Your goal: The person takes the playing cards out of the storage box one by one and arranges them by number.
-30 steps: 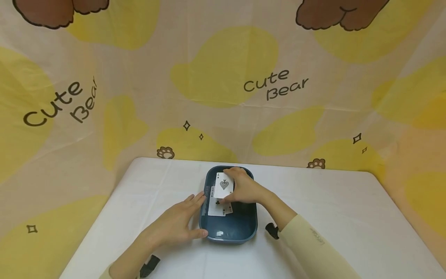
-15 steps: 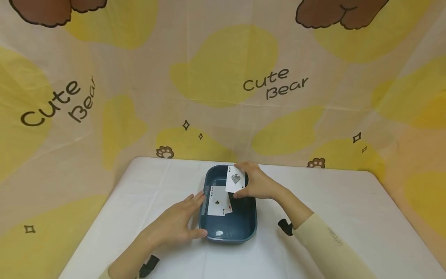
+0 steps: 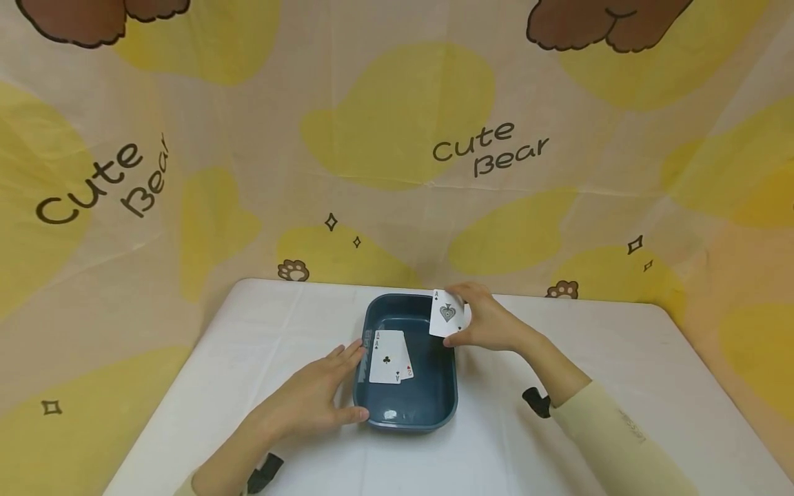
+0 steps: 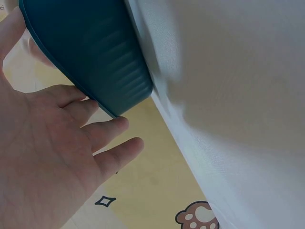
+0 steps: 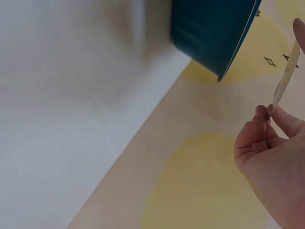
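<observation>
A dark blue tray (image 3: pixel 412 403) stands on the white-covered table. My left hand (image 3: pixel 316 396) lies along its left side, thumb and fingers fairly straight and spread against the rim, as the left wrist view also shows at the tray wall (image 4: pixel 100 47). My right hand (image 3: pixel 493 320) holds an ace of spades (image 3: pixel 445 313) by its edges, thumb below and fingers above, over the tray's far right rim. The right wrist view shows this card (image 5: pixel 287 78) edge-on, raised above the table. Inside the tray lie overlapping face-up cards, an ace of clubs (image 3: pixel 386 359) uppermost.
The white tabletop (image 3: pixel 608 386) spreads out on both sides of the tray. Behind it hangs a yellow and beige printed cloth (image 3: pixel 397 138) with "Cute Bear" lettering. Black straps show at both wrists.
My right hand has carried the ace of spades rightward from above the other cards to the tray's far right rim. The left hand has stayed at the tray's left side.
</observation>
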The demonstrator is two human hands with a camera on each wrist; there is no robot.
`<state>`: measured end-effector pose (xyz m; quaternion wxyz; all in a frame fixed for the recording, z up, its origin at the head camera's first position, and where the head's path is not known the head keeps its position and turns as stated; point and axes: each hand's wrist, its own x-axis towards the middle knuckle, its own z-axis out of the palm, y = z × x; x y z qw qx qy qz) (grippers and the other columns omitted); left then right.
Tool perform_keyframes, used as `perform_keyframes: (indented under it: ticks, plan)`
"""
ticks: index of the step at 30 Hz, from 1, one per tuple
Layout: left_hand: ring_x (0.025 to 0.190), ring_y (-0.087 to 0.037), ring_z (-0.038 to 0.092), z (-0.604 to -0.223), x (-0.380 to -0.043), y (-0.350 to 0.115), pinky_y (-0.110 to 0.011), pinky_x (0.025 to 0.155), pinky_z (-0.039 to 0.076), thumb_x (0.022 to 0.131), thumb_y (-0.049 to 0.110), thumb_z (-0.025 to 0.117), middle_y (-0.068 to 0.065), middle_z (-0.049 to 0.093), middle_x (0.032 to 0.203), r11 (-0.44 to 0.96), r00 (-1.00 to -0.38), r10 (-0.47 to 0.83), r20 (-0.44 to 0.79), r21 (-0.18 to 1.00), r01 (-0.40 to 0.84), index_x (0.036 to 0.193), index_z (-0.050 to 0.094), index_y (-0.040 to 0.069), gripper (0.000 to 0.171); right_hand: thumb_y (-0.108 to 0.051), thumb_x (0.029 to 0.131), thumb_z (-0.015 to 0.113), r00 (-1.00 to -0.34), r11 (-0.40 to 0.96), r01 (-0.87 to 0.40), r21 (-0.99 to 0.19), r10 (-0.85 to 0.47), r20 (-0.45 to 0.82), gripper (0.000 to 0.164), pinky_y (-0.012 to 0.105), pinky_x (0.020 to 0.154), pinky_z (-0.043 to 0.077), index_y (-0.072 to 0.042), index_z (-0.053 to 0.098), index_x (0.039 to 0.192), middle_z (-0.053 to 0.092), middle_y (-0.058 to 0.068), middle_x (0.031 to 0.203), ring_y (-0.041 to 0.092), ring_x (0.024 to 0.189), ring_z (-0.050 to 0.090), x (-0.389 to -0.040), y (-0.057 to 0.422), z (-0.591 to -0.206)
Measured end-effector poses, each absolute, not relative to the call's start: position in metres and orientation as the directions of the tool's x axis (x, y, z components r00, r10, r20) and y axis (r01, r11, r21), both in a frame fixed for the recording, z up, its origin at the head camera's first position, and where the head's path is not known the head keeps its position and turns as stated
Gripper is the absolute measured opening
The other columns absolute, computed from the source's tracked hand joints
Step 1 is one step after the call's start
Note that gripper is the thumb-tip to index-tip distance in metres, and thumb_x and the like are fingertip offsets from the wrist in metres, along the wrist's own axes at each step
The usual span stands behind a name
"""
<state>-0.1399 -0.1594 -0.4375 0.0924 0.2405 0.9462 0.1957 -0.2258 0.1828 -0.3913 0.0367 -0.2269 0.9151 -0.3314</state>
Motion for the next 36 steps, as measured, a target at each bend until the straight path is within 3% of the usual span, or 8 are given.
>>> perform_keyframes:
  ticks: [20, 36]
  plan:
    - [0.154, -0.037, 0.033, -0.436, -0.138, -0.161, -0.06, 0.117, 0.037, 0.086, 0.06, 0.078, 0.002, 0.029, 0.171, 0.807, -0.868, 0.492, -0.068, 0.41, 0.425, 0.163, 0.04, 0.011, 0.099, -0.014, 0.07, 0.095, -0.92, 0.722, -0.357, -0.592, -0.384, 0.085, 0.089, 0.057, 0.101, 0.046, 0.004, 0.052, 0.146, 0.057, 0.019, 0.138, 0.037, 0.123, 0.048, -0.225, 0.228, -0.424]
    - [0.154, -0.037, 0.033, -0.434, -0.138, -0.16, -0.06, 0.117, 0.037, 0.086, 0.061, 0.078, 0.002, 0.028, 0.171, 0.812, -0.869, 0.487, -0.083, 0.409, 0.416, 0.164, 0.038, 0.013, 0.1, -0.019, 0.067, 0.096, -0.916, 0.759, -0.334, -0.559, -0.402, 0.001, 0.091, 0.062, 0.107, 0.042, 0.005, 0.054, 0.145, 0.055, 0.025, 0.145, 0.042, 0.125, 0.048, -0.23, 0.24, -0.442]
